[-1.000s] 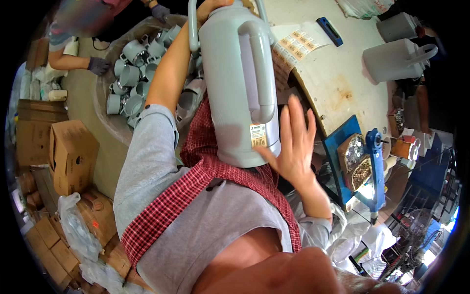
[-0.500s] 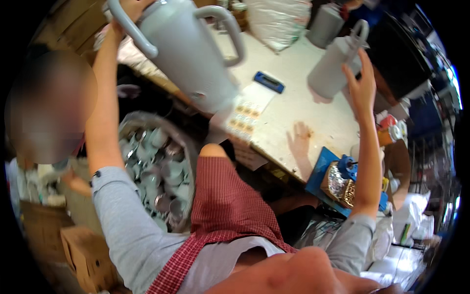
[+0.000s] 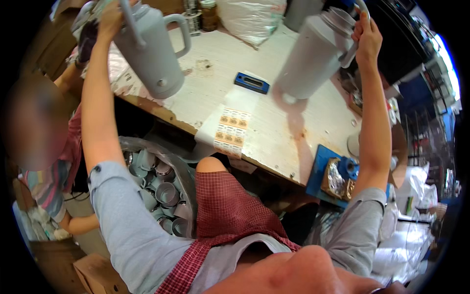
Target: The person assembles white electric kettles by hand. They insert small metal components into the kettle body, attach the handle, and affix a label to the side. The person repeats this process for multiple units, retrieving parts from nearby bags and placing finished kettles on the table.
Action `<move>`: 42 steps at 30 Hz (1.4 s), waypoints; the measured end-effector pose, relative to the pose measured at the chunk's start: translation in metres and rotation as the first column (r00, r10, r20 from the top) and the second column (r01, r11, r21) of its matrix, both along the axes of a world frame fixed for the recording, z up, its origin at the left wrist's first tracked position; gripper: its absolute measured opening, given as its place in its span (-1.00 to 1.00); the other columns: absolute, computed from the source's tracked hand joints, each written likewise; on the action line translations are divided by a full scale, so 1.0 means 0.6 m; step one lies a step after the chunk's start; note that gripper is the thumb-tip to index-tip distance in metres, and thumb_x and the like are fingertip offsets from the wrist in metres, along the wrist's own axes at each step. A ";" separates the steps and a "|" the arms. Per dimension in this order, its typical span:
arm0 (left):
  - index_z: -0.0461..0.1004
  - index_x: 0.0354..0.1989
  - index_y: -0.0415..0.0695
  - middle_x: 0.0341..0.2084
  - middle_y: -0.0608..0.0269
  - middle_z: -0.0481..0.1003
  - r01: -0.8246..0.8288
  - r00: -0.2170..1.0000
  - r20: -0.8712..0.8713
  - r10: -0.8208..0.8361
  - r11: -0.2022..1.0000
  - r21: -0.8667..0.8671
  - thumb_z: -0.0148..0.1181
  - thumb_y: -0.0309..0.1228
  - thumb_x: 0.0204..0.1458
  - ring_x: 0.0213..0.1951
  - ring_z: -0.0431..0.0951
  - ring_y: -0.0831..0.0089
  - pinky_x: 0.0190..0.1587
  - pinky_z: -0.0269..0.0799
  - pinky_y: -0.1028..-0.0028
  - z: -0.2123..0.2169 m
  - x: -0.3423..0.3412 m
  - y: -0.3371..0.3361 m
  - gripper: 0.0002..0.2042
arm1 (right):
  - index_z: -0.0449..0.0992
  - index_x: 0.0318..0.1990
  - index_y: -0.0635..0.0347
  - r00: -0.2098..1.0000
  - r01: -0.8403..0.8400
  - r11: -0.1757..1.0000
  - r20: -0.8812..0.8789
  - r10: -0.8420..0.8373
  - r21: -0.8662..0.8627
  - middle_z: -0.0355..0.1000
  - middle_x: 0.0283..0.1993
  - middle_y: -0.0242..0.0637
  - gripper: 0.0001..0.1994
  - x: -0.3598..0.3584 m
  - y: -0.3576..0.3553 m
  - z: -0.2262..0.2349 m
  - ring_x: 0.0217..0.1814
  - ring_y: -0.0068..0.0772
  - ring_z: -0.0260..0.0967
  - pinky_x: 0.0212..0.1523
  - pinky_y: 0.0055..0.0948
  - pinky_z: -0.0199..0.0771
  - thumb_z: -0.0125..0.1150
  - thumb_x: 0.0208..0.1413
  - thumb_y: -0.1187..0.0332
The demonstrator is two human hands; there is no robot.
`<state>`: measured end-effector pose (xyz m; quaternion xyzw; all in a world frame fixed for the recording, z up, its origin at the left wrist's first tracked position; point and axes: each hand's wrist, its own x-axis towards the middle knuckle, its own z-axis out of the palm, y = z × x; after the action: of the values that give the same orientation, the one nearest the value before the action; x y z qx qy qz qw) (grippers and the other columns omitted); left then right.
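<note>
At the table's far left, a large pale grey insulated jug (image 3: 154,54) with a side handle and a curved carry loop is held at its top by my left hand (image 3: 111,20). Those fingers are closed, partly hidden behind the loop. On the right, my right hand (image 3: 368,39) wraps round the handle of a second grey jug (image 3: 313,54). That one leans, its threaded mouth uncovered at the top. Whether its base touches the table (image 3: 274,139) cannot be made out. Between the jugs lie a blue tool with a slot (image 3: 252,83) and a sheet of small labels (image 3: 232,130).
Below the table edge stands a lined bin (image 3: 188,169) full of grey and metal cup-like parts. A blue-based device (image 3: 318,169) sits at the near right corner. A white sack (image 3: 250,19) and a jar (image 3: 208,9) stand behind. A co-worker's striped sleeve (image 3: 46,188) is close on my left.
The left jug has moved left and away from the labels. My right fingers have closed round the right jug's handle, and that jug has shifted left and looks larger.
</note>
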<state>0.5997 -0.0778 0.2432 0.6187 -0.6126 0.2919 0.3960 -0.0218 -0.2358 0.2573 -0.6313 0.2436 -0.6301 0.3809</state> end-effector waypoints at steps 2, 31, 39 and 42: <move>0.53 -0.23 -0.23 -0.36 0.21 0.57 0.031 0.954 -0.250 -0.165 0.883 -0.468 0.17 -0.30 0.17 -0.31 0.54 0.49 -0.22 0.46 0.49 -0.009 -0.063 0.037 -0.79 | 0.53 -0.16 0.30 0.981 -0.192 0.981 0.034 0.191 0.010 0.25 -0.52 -0.47 -0.70 -0.046 0.068 0.046 -0.54 -0.68 0.15 -0.52 -0.67 0.13 0.03 0.33 0.20; 0.48 -0.22 -0.31 -0.21 0.00 0.47 0.995 0.014 -0.946 -0.325 0.094 -0.018 -0.13 0.09 0.16 -0.12 0.45 0.29 0.00 0.29 0.38 -0.300 -0.807 0.232 -0.42 | 0.55 -0.21 0.16 0.215 0.696 0.707 -0.901 -0.376 -0.129 0.53 -0.25 -0.14 -0.85 -0.534 0.473 -0.461 -0.22 -0.03 0.49 -0.22 -0.11 0.48 0.25 0.09 0.35; 0.51 -0.19 -0.28 -0.17 0.07 0.49 0.993 -0.012 -0.975 -0.222 0.112 -0.037 -0.08 0.03 0.14 -0.08 0.46 0.33 0.04 0.30 0.40 -0.314 -0.782 0.229 -0.48 | 0.58 -0.31 0.28 0.754 0.419 0.907 -0.541 -0.373 -0.042 0.55 -0.36 -0.24 -0.90 -0.384 0.531 -0.257 -0.35 -0.45 0.49 -0.30 -0.54 0.46 0.33 -0.02 0.54; 0.51 -0.18 -0.27 -0.17 0.07 0.49 0.993 -0.042 -0.976 -0.213 0.096 -0.064 -0.07 0.00 0.13 -0.08 0.46 0.33 0.04 0.30 0.41 -0.322 -0.787 0.220 -0.49 | 0.58 -0.30 0.30 0.770 0.319 0.948 -0.585 -0.255 0.007 0.54 -0.38 -0.26 -0.89 -0.361 0.458 -0.211 -0.37 -0.49 0.49 -0.31 -0.56 0.45 0.33 0.00 0.53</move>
<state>0.1274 0.0542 0.0497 0.3193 -0.6032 -0.5950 0.4243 -0.2386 0.0392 0.1305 -0.7262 0.4740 -0.4462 0.2211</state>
